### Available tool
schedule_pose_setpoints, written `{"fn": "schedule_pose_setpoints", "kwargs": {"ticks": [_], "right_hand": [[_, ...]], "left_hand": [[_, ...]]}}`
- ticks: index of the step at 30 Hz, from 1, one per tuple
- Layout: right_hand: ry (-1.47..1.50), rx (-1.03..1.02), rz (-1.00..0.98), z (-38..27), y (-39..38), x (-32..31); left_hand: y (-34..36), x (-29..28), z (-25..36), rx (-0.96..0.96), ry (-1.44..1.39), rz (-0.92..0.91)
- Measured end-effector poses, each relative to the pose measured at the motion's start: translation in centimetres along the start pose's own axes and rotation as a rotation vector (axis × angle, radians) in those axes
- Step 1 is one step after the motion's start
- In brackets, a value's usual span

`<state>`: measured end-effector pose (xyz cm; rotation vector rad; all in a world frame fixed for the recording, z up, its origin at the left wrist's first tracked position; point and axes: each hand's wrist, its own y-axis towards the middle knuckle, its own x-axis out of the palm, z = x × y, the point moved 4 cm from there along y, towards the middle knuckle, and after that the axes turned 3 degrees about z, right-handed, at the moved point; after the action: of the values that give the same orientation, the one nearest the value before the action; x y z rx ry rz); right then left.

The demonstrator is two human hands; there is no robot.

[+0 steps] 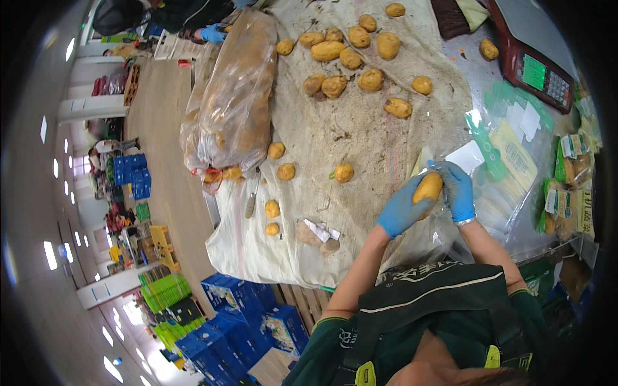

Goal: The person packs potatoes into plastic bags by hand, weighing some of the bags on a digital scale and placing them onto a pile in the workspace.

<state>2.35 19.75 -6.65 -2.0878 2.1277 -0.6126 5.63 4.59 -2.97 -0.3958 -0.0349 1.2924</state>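
My left hand (402,209) in a blue glove grips a yellow potato (427,189). My right hand (456,193), also gloved, curls around a clear plastic bag (434,239) beside that potato, its fingertips partly hidden. Loose potatoes (370,80) lie on the dirty woven sheet (331,215), mostly toward the far side, with a few at the left. Clear and green packaging (508,154) lies flat just right of my hands, and small packed bags (573,202) sit at the right edge.
A large plastic sack of potatoes (228,87) and a knife (251,203) are at left. A red scale (534,58) stands far right. Another person's gloved hand (212,33) shows at top left. Blue crates (232,334) are stacked below left, beside the floor aisle (158,128).
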Motion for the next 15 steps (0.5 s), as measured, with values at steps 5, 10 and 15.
{"fn": "schedule_pose_setpoints", "kwargs": {"ticks": [5,10,15], "right_hand": [[-0.171,-0.132,0.013,-3.1,-0.2,0.8],[-0.558,-0.512,-0.219,-14.4,-3.5,2.8],[-0.604,-0.275,-0.39,-10.4,-2.3,5.2]], "left_hand": [[1.9,1.2,3.2,-0.32,0.436,0.16],[-1.2,-2.9,10.4,0.523,0.453,0.351],[-0.8,-11.2,8.6,0.634,0.144,0.674]]}}
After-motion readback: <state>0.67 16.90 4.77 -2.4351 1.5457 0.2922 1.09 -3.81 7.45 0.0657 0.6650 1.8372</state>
